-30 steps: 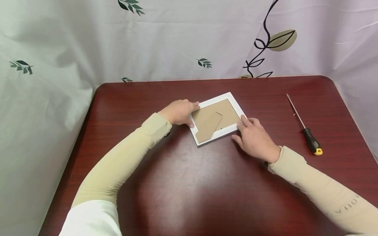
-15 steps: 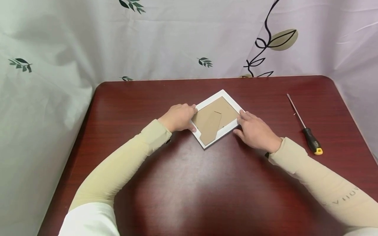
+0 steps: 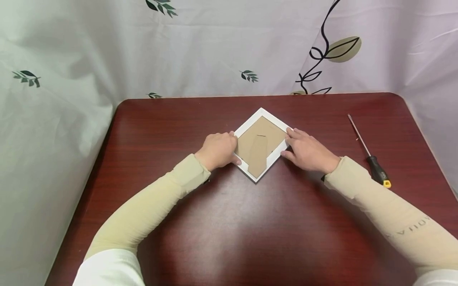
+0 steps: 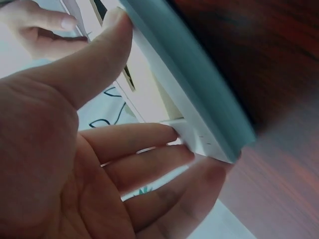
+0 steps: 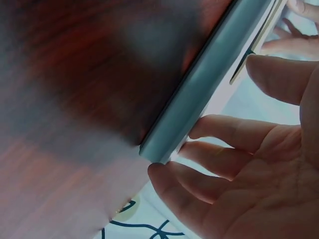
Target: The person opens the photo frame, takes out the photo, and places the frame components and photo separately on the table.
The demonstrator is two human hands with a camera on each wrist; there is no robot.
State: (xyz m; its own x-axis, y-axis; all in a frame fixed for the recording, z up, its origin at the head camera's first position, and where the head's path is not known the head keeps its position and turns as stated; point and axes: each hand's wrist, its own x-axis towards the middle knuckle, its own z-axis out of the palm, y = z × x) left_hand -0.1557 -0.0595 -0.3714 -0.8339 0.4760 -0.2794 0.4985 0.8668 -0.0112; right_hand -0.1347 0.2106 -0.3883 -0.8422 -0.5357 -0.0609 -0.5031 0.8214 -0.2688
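A white picture frame (image 3: 274, 120) lies face down near the middle of the table, one corner toward me. Its brown backing board (image 3: 277, 131) and flat stand leg (image 3: 258, 157) show. My left hand (image 3: 218, 151) grips the left corner, thumb on the near edge and fingers round the far one. At the opposite corner, my right hand (image 3: 308, 150) holds the frame between thumb and fingers. In the left wrist view the frame's grey-green side (image 4: 194, 84) runs past the fingertips; the right wrist view shows its side (image 5: 199, 84) too. The front is hidden.
A screwdriver (image 3: 375, 167) with a black and yellow handle lies on the right of the dark red table (image 3: 222, 234). A pale curtain (image 3: 200, 51) with leaf prints hangs behind the table's far edge.
The picture frame has turned counterclockwise on the table, its near corner swinging right. My left hand has come nearer to me and my right hand has moved away. The screwdriver stays put.
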